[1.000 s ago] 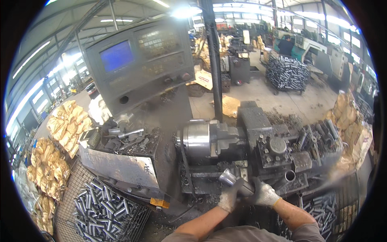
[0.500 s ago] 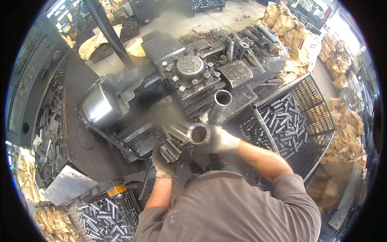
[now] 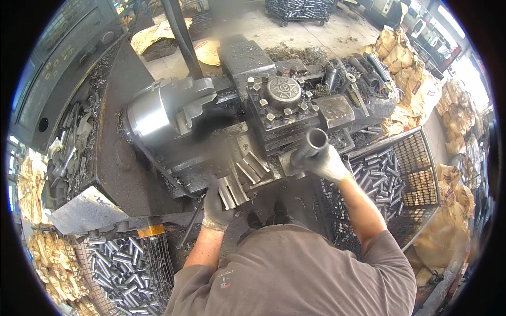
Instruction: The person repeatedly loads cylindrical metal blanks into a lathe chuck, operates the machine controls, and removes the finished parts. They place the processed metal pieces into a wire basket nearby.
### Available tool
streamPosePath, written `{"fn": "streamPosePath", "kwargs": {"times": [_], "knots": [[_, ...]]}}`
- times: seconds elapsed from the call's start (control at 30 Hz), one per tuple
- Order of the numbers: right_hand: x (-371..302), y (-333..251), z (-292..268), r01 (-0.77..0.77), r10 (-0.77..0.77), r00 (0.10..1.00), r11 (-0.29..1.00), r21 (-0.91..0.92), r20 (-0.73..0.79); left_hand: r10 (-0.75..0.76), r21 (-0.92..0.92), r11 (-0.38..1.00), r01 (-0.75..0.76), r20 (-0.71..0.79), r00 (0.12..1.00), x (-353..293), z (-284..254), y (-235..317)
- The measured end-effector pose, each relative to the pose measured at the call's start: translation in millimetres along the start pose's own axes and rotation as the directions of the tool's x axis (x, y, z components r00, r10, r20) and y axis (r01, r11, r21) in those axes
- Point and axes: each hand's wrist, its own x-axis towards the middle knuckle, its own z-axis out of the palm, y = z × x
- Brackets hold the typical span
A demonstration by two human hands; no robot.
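Right hand (image 3: 329, 164) is gripping a steel tube (image 3: 304, 154), mouth up, near the tool post (image 3: 283, 93). Left hand (image 3: 215, 209) is lying at a slotted metal block (image 3: 232, 192) — fingers blurring, cannot tell if gripping. Paper sack (image 3: 414, 97) is bearing red print (image 3: 432, 91) — too small for reading.

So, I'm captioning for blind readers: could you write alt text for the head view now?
A gloved right hand grips a metal tube at a grimy machine; the gloved left hand touches a slotted metal block. Wire baskets of short tubes stand on either side.
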Motion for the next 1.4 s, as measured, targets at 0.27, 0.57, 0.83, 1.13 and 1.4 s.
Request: {"fn": "streamPosePath", "kwargs": {"times": [0.27,0.57,0.83,1.13,1.4], "knots": [[-14,-85,89,0.360,-0.274,0.875,0.920,-0.157,0.399,-0.024,0.054,0.998,0.039,-0.258,0.966,-25,54,-6],[37,-114,75,-0.249,0.065,0.853,0.923,0.294,0.518,0.313,0.252,0.931,-0.262,-0.188,0.931,-6,12,38],[55,-150,67,-0.005,-0.137,0.853,0.963,0.270,0.503,0.337,0.120,0.923,-0.366,0.206,0.918,19,108,47],[276,-177,-6,0.705,-0.743,0.540,0.144,-0.694,0.395,0.474,0.959,0.261,-0.111,-0.028,0.880,131,49,7],[346,-123,75,0.658,-0.171,0.646,0.619,-0.429,0.744,0.539,0.571,0.801,-0.181,-0.555,0.634,-42,-72,6]]}}
